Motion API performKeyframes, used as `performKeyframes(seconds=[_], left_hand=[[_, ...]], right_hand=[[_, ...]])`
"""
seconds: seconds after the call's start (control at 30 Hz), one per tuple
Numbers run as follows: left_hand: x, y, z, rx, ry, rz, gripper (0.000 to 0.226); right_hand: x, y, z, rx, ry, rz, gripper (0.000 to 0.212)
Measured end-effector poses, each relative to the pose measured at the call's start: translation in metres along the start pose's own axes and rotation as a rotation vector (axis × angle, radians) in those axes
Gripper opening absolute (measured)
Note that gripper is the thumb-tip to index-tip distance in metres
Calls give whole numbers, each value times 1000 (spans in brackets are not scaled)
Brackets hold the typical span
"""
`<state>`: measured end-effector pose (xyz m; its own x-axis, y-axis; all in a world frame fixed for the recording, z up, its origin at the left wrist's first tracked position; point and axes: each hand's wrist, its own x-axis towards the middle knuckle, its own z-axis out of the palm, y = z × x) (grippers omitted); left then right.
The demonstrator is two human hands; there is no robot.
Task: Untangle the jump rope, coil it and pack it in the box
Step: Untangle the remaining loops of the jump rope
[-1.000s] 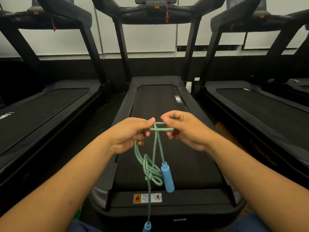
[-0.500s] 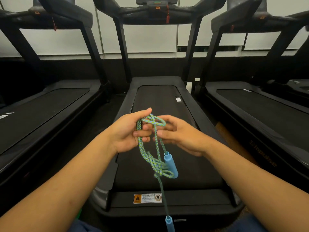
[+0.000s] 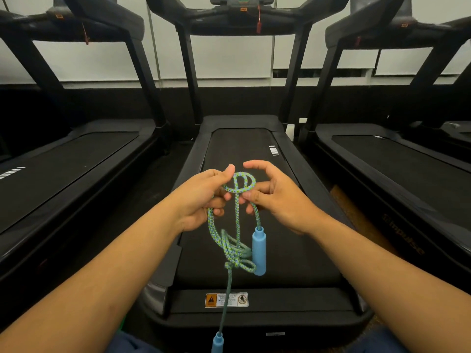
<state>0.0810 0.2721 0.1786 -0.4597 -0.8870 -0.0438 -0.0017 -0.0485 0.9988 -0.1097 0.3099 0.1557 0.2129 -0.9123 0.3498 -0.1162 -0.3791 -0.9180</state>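
Gripping the tangled jump rope (image 3: 237,207), left hand (image 3: 201,197) hides strands; right hand (image 3: 275,197) pinches beside it

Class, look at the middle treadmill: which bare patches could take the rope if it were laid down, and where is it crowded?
The belt lies bare beyond the hands, from the white marks to its far end, and near its close end right of the blue handle. It is crowded where the left hand and right hand work the rope, with the tangle hanging below.

Three black treadmills (image 3: 244,200) — pale window blinds (image 3: 229,59) behind.
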Motion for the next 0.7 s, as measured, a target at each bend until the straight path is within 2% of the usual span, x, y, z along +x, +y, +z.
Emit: performKeyframes(seconds=[0.2,0.27,0.33,0.43,0.63,0.7], left_hand=[[1,1,-1,-143,-28,-9,32],[-1,3,0,-192,-1,10,26],[-1,2,-1,-141,19,84,16],[-2,-1,-7,177,63,298,12],[-2,-3,-13,902,208,604,11],[-1,-3,-16,1004,256,703,6]], right_hand=[[0,1,-1,-133,62,-61,18],[0,1,-2,-130,96,-78,10],[1,1,-4,-117,133,-88,6],[2,2,-8,-104,168,-90,5],[3,5,-13,-63,165,-102,5],[2,4,-14,-43,154,-90,5]])
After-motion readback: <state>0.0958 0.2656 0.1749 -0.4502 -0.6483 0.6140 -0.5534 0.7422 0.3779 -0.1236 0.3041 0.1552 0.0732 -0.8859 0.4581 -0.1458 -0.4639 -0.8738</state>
